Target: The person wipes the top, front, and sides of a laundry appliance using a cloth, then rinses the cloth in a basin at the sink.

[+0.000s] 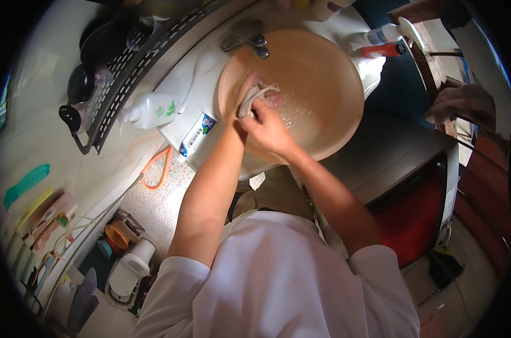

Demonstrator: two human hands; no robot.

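Both of my hands are inside a large peach-coloured basin (345,84) with water in it. A pale, wet, crumpled cloth (248,102) is bunched between them near the basin's left side. My right hand (266,127) pinches the cloth with thumb and fingers from the near side. Just beyond it, my left hand (246,85) is partly covered by the cloth and seems to grip it. Pinkish fingertips show at the cloth's right edge. Ripples and bubbles mark the water right of the hands.
A dark tap (247,39) reaches over the basin's far left rim. Left of the basin lie a toothpaste tube (198,134) and a clear pump bottle (154,110). A black perforated rack (126,70) hangs on the wall. Bottles (382,35) stand at the far right.
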